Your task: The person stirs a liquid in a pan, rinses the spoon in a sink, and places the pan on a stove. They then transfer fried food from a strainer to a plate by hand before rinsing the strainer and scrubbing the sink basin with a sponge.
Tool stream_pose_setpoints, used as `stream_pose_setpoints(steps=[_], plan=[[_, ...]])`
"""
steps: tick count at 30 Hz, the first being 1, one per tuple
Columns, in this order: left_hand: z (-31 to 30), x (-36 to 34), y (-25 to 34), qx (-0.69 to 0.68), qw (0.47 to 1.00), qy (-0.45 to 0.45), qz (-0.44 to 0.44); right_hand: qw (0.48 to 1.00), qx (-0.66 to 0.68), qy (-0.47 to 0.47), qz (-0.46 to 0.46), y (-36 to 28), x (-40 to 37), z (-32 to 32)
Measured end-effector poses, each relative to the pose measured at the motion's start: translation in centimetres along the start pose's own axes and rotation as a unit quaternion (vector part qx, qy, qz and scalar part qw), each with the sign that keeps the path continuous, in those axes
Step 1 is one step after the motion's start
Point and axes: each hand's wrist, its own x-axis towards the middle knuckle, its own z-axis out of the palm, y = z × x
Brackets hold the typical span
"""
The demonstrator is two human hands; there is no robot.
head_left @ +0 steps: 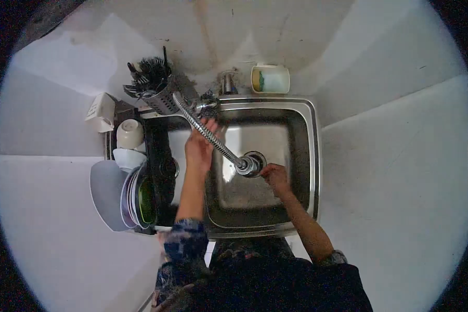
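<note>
My left hand (pixel 200 148) is raised over the sink's left part, beside and partly behind the flexible metal faucet hose (pixel 209 134). Its fingers stretch toward the faucet base (pixel 205 105), with nothing visible in the palm. The hose slants down to a round chrome faucet head (pixel 248 165) above the right basin (pixel 239 200) of the steel sink. At the right edge of that head is my right hand (pixel 277 179), thumb and fingers pinched together against it. The drain (pixel 258 156) shows partly behind the faucet head.
Left of the sink stand plates (pixel 132 200), a green dish (pixel 147 200), a bowl (pixel 130 133) and a white box (pixel 101 112). A perforated holder (pixel 161 101) with cutlery and a white tray (pixel 277 80) with a sponge (pixel 257 80) sit along the back.
</note>
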Motion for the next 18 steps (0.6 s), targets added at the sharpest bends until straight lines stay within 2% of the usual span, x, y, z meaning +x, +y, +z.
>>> stream_pose_setpoints(steps=[1,2,3,4,5,6,7,8,9,10,11,12,13,14,15,16,17,18], plan=[[-1.7,-0.9,-1.0,0.084,0.996,0.026,0.031,1.0,0.002,0.001,0.0,1.0,0.8,0.8],[-3.4,-1.9,-2.0,0.169,0.982,0.052,0.062,0.983,-0.176,0.028,-0.047,2.0,1.8,1.9],[-4.2,-3.3,-3.0,0.214,0.969,0.093,0.088,0.931,-0.348,0.056,-0.092,2.9,2.5,2.7],[-5.0,-4.7,-4.1,0.257,0.951,0.133,0.112,0.932,-0.347,0.057,-0.089,3.6,3.2,3.2],[-6.1,-6.0,-4.6,0.259,0.95,0.132,0.11,0.898,-0.423,0.085,-0.09,4.2,3.8,3.6],[-7.3,-7.2,-5.1,0.47,0.854,0.129,0.179,0.857,-0.495,0.112,-0.091,4.5,4.5,3.8],[-8.2,-7.9,-5.5,0.653,0.708,0.119,0.239,0.858,-0.493,0.114,-0.089,3.8,5.3,3.5],[-8.9,-8.2,-5.9,0.655,0.707,0.118,0.239,0.875,-0.44,0.161,-0.123,2.1,6.3,3.0],[-9.7,-8.4,-6.3,0.705,0.641,0.114,0.282,0.886,-0.385,0.206,-0.156,0.1,7.1,2.6],[-10.3,-8.5,-6.6,0.75,0.568,0.11,0.322,0.952,-0.216,0.198,-0.091,-3.2,7.4,2.4],[-10.7,-8.6,-6.7,0.752,0.566,0.107,0.32,0.982,-0.038,0.183,-0.022,-5.7,8.0,2.3],[-11.1,-8.5,-6.8,0.748,0.587,0.111,0.289,0.982,-0.036,0.184,-0.019,-5.6,9.5,2.1],[-11.4,-8.5,-6.9,0.743,0.606,0.116,0.258,0.961,0.06,0.248,-0.111,-5.3,11.0,2.0],[-11.6,-8.4,-7.1,0.747,0.604,0.114,0.256,0.918,0.153,0.307,-0.199,-5.3,12.1,1.9],[-11.7,-8.4,-7.4,0.723,0.633,0.12,0.25,0.918,0.156,0.309,-0.194,-5.4,13.1,2.0],[-11.9,-8.3,-7.7,0.698,0.661,0.126,0.245,0.866,0.069,0.437,-0.234,-6.2,13.8,2.3],[-12.7,-8.3,-8.1,0.702,0.658,0.123,0.243,0.789,-0.022,0.553,-0.266,-6.6,14.5,2.7],[-13.8,-8.4,-8.6,0.725,0.636,0.132,0.228,0.789,-0.019,0.555,-0.26,-7.1,15.3,3.2]])
